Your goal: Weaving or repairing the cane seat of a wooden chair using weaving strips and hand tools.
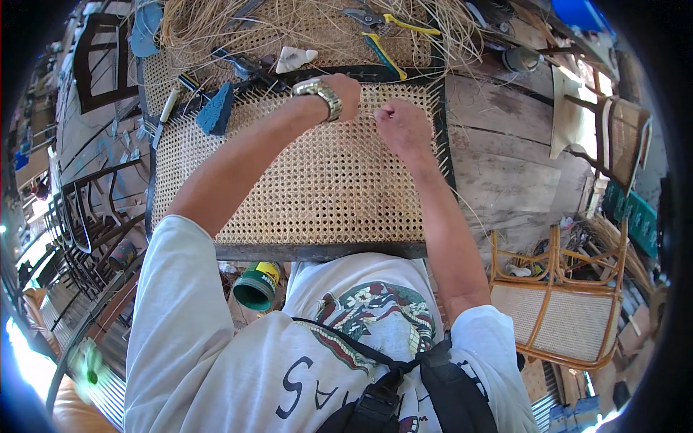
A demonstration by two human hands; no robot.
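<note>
1. Tan woven cane panel, dark-edged (310, 195): centre of the frame.
2. Left hand (347, 95), wearing a gold-and-silver metal watch (319, 94): upper centre, at the panel's far edge; fingers hidden from me, their state I cannot tell.
3. Right hand (406, 128): just right; fingers curled together, any grip unseen.
4. Blue wedge-shaped block (215, 110): upper left.

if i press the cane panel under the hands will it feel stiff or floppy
The cane panel would probably flex slightly rather than flop, since it lies flat within a dark frame. It is likely light for its size, being finely woven with many open holes. Strand ends along its right edge might snag, as they stick out.
</note>
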